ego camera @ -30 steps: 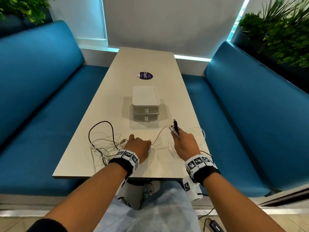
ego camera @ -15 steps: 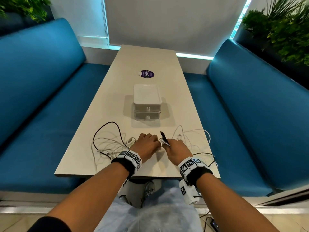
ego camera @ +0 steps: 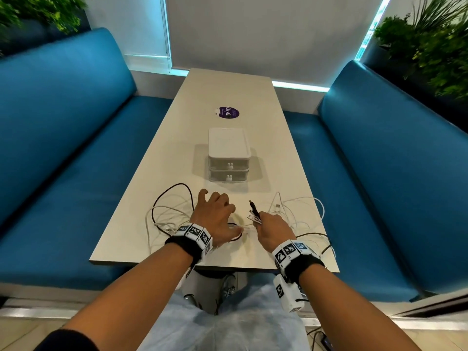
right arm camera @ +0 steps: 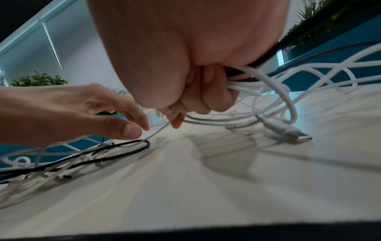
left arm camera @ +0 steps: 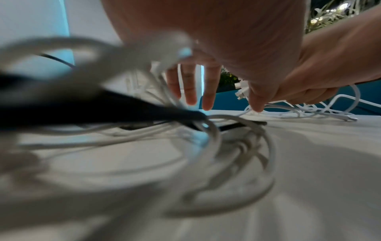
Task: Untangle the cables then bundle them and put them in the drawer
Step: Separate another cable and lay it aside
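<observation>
Right hand (ego camera: 272, 228) grips a bunch of white and black cable ends (ego camera: 254, 214). Left hand (ego camera: 215, 216), fingers spread, hovers over the tangled cable pile (ego camera: 169, 216) on the pale tabletop (ego camera: 228, 84); pile lies leftward, nearest it.

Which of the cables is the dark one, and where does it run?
The black cable: the only dark one among white cables. It loops left of the left hand; its plug end sticks up from the right hand.
</observation>
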### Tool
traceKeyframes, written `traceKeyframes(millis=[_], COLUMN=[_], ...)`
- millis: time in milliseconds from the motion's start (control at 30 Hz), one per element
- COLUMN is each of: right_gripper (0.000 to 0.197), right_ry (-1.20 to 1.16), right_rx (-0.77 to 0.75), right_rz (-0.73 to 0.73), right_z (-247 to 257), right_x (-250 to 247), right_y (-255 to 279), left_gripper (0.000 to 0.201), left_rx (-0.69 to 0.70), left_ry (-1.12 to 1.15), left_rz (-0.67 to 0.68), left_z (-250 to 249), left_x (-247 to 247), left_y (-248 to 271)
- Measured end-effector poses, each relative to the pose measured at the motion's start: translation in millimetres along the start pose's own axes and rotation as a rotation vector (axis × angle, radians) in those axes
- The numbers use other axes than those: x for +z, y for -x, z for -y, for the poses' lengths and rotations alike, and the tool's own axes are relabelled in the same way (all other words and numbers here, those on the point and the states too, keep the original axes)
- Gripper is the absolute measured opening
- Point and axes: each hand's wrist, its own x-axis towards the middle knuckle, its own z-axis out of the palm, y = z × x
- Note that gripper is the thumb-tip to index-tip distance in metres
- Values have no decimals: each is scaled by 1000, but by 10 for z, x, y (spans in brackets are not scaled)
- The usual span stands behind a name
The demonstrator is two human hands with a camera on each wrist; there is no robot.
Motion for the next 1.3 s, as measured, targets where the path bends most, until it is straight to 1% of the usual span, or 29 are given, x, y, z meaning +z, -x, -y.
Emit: traceKeyframes(millis=[100,233,333,400,467,533,600,733,833,900,967,1033,1167,1300], right_gripper=[25,25,26,27,26,26,25,25,25,25,27,27,25,19], right_ry=[2,-24,-10,-6,-8,-9,-11,-1,-8,-6,-2,-1,4,58], right_rx=[27,55,55,65,70,68,71,86,95,99,107,111,138,199], right_rz=[-18,-38,-56,-53,-51,-46,-40,-30,-23,-26,-26,-25,-52,-89], right_z=[-19,-53,-33,-27,-25,-24,-30,-52,-55,-72,-99,-122,-229,-483], right_x=[-7,4,31,50,60,56,42,12,-13,-32,-52,-82,-182,-371], right_y=[-12,-26,-22,-14,-7,-6,4,29,39,43,43,48,41,35], left_gripper=[85,102,106,111,116,118,116,111,111,105,97,91,85,74], left_rx=[-130,-235,-226,-187,-172,-167,-146,-101,-60,-29,-8,-32,-91,-96], left_ry=[22,45,87,36,-3,29,73,155,198,227,205,155,115,69], left_rz=[44,167,296,395,499,562,567,509,487,467,420,376,434,415], left_z=[137,297,377,432,482,507,496,459,428,399,369,346,324,415], left_x=[-78,-168,-271,-324,-301,-226,-189,-184,-159,-146,-122,-77,-50,-32], left_y=[83,164,193,230,285,327,331,227,122,61,18,-14,-66,-54])
